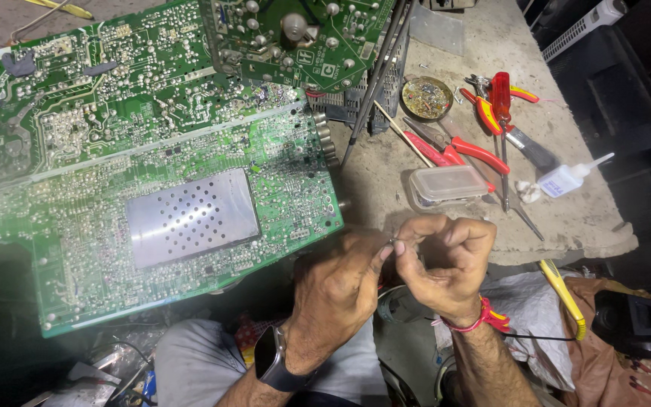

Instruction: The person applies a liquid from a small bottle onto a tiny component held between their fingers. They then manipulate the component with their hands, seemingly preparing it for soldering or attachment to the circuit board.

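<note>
Rough grey concrete serves as our workbench [446, 143], and going from the left we first see a large green circuit board [152, 173] lying solder side up, with a perforated silver shield plate [192, 217] set in its lower half. A second, smaller green board [295, 38] overlaps its top right corner, and dark thin rods [374, 83] lean down from there onto the bench.

Below the board's right edge our left hand [337, 290] (a dark smartwatch [273, 362] sits on its wrist) has its fingers curled shut, thumb and forefinger pinching a tiny metal part [391, 243] that is too small for us to identify. Our right hand [446, 264], with a red thread band [484, 316] at the wrist, meets it fingertip to fingertip, its fingers likewise closed on the same small piece, held just in front of the bench edge above our lap.

Behind the hands lies a clear plastic box [446, 185]. Further back we see a round tin of small parts [426, 96], red-handled pliers [461, 147], a red screwdriver [501, 98], a brush [533, 151] and, far right, a small white squeeze bottle [566, 179]
</note>
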